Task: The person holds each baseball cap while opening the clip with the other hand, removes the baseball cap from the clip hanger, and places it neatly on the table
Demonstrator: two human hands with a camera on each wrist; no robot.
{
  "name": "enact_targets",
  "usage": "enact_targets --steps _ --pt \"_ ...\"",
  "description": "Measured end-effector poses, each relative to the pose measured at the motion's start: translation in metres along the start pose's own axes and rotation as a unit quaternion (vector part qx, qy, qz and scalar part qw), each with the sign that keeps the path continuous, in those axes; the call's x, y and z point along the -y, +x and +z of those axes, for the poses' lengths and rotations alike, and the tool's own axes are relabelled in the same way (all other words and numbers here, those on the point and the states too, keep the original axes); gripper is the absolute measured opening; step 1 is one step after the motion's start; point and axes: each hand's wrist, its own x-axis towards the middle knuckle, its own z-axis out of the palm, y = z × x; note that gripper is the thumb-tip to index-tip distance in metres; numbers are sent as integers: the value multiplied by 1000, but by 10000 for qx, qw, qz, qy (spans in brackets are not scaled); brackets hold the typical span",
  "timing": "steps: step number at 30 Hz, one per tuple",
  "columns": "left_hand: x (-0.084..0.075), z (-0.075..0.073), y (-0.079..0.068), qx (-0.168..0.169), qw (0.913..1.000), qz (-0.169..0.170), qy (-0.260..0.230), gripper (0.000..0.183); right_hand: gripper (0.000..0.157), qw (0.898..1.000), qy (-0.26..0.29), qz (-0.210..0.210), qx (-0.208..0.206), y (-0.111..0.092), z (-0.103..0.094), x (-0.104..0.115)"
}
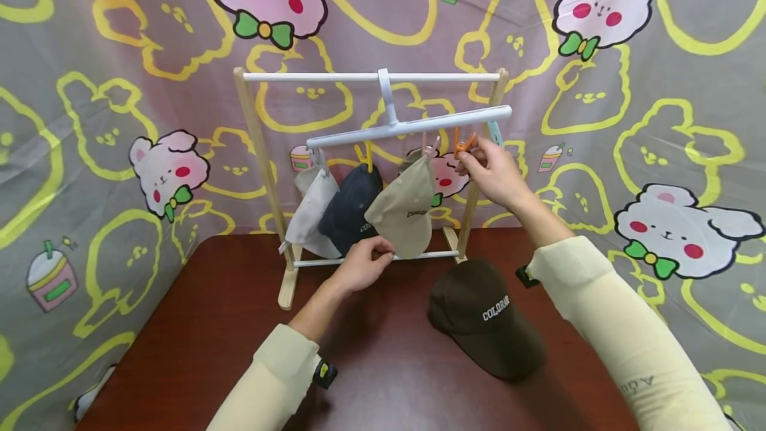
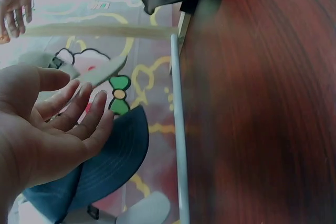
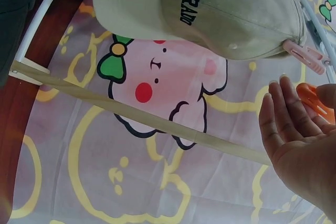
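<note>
Orange clip (image 1: 461, 146) sits pinched in the right hand (image 1: 493, 170), the left hand (image 1: 362, 265) relaxed near the beige cap (image 1: 407, 198).

Head view: cannot read all lettering (image 1: 366, 227) on the navy cloth cap (image 1: 350, 208) toward eight o'clock, overlapped by the beige cloth cap (image 1: 407, 198). Cannot make out the last letters on the dark brown cloth cap (image 1: 469, 308) at five o'clock. Cannot tell touch from gap between left hand (image 1: 362, 265) and beige brim (image 1: 414, 243) at six o'clock. Right wrist view: can see only part of the orange plastic clip (image 3: 307, 94) at three o'clock, behind the right hand (image 3: 296, 140) and cropped.
</note>
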Motion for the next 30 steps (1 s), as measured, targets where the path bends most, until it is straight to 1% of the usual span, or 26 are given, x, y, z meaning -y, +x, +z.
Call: enact_targets --steps 4,7,10,14,17,19,24,27,30 --pt "3 -9 -3 -167 9997 -157 27 13 27 10000 -40 39 4 -3 1 -3" --pt "3 -16 -3 -288 9993 -239 -48 16 25 10000 -2 25 -35 -4 2 -3" --pt "-1 -21 -1 -316 9988 -279 -243 27 25 10000 -1 6 -78 -5 3 -3" --pt "-8 -27 3 -227 9974 -264 -628 49 28 10000 -11 45 -41 -5 5 1" --pt "-12 -29 6 -173 9963 -160 -831 60 31 9999 -23 125 6 -6 7 3" --pt "-15 -30 8 -203 9957 -19 -904 63 32 9998 -89 172 -8 -7 7 4" --pt "-22 -29 18 -474 9949 347 -817 55 34 9996 -264 116 -42 -9 8 7" --pt "-26 -29 23 -619 9949 451 -661 47 36 9996 -276 33 25 -9 10 9" --pt "-29 -27 26 -681 9949 534 -519 40 34 9996 -277 -50 56 -9 12 14"
